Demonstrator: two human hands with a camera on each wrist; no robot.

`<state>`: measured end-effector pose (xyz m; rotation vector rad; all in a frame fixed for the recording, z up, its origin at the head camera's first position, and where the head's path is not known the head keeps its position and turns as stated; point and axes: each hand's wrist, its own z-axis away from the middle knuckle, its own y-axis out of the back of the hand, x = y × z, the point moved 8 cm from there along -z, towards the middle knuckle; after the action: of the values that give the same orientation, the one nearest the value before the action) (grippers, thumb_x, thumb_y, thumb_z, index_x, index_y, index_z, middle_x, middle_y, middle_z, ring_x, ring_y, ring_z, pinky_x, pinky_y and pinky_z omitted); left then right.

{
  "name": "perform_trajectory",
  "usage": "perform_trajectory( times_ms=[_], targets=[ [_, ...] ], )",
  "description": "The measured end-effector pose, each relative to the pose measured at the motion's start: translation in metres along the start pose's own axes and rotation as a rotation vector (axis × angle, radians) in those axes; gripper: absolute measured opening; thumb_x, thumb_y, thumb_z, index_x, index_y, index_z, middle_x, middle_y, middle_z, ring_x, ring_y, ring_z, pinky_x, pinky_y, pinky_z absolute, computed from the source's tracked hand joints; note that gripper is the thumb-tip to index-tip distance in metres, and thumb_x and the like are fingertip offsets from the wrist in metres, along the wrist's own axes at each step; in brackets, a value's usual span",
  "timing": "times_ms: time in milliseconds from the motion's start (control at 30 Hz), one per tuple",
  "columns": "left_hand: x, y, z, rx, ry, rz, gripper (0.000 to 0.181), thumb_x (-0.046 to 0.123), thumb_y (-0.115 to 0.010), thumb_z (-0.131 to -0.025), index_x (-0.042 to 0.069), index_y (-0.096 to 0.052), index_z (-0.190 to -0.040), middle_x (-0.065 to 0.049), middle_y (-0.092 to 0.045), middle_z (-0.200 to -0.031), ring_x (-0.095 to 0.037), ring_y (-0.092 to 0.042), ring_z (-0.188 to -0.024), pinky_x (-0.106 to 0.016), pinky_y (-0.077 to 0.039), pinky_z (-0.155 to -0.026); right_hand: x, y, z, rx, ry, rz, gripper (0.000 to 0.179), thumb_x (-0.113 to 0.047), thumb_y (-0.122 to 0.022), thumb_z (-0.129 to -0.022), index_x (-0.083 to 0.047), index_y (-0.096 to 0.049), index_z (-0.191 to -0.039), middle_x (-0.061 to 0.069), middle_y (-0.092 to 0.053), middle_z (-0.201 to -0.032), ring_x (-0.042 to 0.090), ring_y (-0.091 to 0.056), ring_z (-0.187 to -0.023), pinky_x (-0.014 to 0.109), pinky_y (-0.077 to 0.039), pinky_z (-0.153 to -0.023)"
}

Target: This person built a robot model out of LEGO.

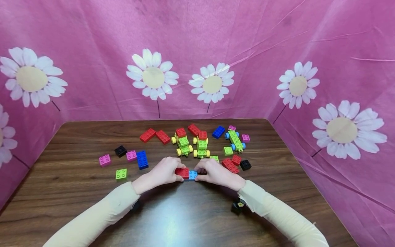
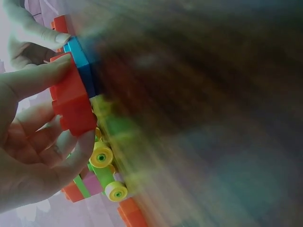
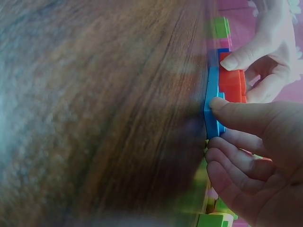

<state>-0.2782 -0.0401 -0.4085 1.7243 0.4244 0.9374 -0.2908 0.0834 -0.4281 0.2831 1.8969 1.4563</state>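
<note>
Between the two hands, low on the table, is a red brick [image 1: 184, 173] set on the left part of a flat light blue brick [image 1: 192, 175], whose studs show at its right end. The left hand [image 1: 162, 171] pinches the red brick between thumb and fingers. From the right, the right hand [image 1: 216, 172] grips the bare end of the light blue brick, its thumb on the near side. In the right wrist view the light blue brick [image 3: 211, 116] runs under the red brick [image 3: 232, 85]. Whether the two are fully pressed together, I cannot tell.
Beyond the hands stand two green cars [image 1: 183, 145] [image 1: 202, 145] with yellow wheels and red bricks on top. A green car base [image 1: 235, 141] with blue wheels is further right. Loose bricks lie both sides, including a dark blue brick [image 1: 142, 160] and a red brick [image 1: 229, 165].
</note>
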Motion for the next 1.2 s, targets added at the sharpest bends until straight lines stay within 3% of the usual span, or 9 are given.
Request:
perform_trajectory(
  times_ms=[400, 800, 1200],
  targets=[
    [0.007, 0.002, 0.002, 0.018, -0.019, -0.086, 0.032, 0.025, -0.085, -0.076, 0.007, -0.077, -0.102, 0.0, -0.056, -0.073, -0.008, -0.041, -0.063, -0.02, -0.031, -0.057, -0.003, 0.002, -0.003, -0.018, -0.009, 0.0, 0.022, -0.026, -0.08, -0.084, -0.009, -0.074, -0.097, 0.001, -0.07, -0.09, 0.006, -0.06, -0.077, 0.016, -0.049, -0.069],
    [0.009, -0.001, 0.004, 0.039, -0.027, -0.163, 0.032, 0.027, -0.085, -0.078, 0.009, -0.077, -0.103, 0.0, -0.06, -0.078, -0.012, -0.049, -0.068, -0.025, -0.04, -0.059, -0.002, 0.002, -0.003, -0.031, -0.025, -0.017, 0.022, -0.025, -0.08, -0.084, -0.009, -0.075, -0.097, 0.001, -0.071, -0.089, 0.005, -0.06, -0.076, 0.015, -0.049, -0.068],
    [-0.004, -0.005, 0.0, -0.011, -0.049, -0.055, 0.037, 0.032, -0.085, -0.076, 0.009, -0.076, -0.104, 0.002, -0.06, -0.079, -0.007, -0.045, -0.069, -0.019, -0.034, -0.057, -0.003, 0.002, -0.003, -0.012, -0.007, -0.003, 0.02, -0.024, -0.081, -0.083, -0.009, -0.075, -0.094, 0.001, -0.071, -0.087, 0.005, -0.06, -0.075, 0.015, -0.049, -0.067]
  ],
)
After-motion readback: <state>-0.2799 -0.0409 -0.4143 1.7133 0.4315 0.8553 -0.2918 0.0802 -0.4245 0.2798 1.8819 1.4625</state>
